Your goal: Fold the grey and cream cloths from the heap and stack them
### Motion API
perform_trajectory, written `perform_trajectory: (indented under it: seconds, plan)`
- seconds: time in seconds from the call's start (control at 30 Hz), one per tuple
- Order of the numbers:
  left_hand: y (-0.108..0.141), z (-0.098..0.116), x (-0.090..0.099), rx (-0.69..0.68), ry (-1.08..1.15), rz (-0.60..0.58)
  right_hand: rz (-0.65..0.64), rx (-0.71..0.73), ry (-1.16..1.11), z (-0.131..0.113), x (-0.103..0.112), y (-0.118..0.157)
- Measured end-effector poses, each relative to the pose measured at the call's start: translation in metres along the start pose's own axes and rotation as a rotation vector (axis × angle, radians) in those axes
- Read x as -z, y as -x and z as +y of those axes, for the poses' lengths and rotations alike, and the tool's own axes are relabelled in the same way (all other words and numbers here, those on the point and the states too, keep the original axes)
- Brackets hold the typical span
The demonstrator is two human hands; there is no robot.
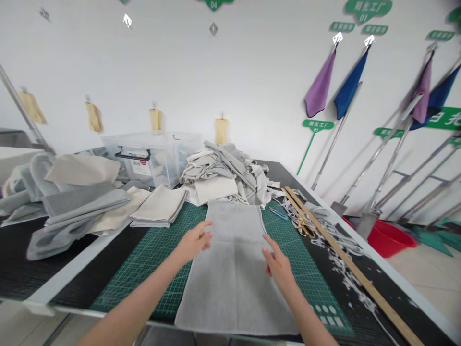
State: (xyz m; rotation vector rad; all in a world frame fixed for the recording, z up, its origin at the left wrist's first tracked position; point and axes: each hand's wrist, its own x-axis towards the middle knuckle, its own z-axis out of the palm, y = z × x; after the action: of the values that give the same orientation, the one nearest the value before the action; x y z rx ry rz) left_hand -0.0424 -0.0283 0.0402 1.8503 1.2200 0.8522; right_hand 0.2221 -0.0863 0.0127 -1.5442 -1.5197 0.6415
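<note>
On the near left of the black table [101,262], grey and beige folded fabric pieces [81,202] lie in a loose, uneven pile. Behind them, toward the far side, is a clear plastic storage box [163,166] with a black handle and fabric visible inside. To the right of the pile, a squared stack of cream and grey cloths [157,206] lies at the far left edge of the green gridded cutting mat [163,283].

The left hand [196,240] is over the left edge of the pale grey rectangular cloth [232,288], fingers loosely apart, gripping nothing. The cloth lies flat down the middle of the mat, its near end reaching the table's near edge. A tangled heap of grey and cream fabric [230,168] rises beyond its far end.

The right hand [277,264] is at the cloth's right edge, index finger extended, others part-curled, holding nothing; contact cannot be determined. Farther right are a small blue-handled tool [278,214], gold-handled scissors [304,228], a long wooden strip [345,259] and white scraps [348,278].
</note>
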Motion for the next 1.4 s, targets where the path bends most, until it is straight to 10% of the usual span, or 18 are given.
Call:
perform_trajectory:
  seconds: [0.2, 0.37, 0.53, 0.83, 1.4]
  plan:
    - [0.072, -0.024, -0.038, 0.183, -0.027, -0.032, -0.064, -0.109, -0.105, 0.033, -0.016, 0.077]
    - [0.097, -0.028, -0.055, 0.065, -0.247, 0.010, 0.050, -0.078, -0.001, 0.038, -0.007, 0.102]
    - [0.103, -0.027, -0.045, -0.024, -0.421, -0.091, 0.062, 0.099, 0.270, 0.034, 0.015, 0.111]
    - [0.103, -0.006, -0.012, -0.298, -0.570, -0.468, -0.337, 0.417, 0.684, 0.044, 0.042, 0.104]
    - [0.108, -0.022, -0.016, -0.286, -0.645, -0.213, -0.259, 0.299, 0.657, 0.040, 0.043, 0.110]
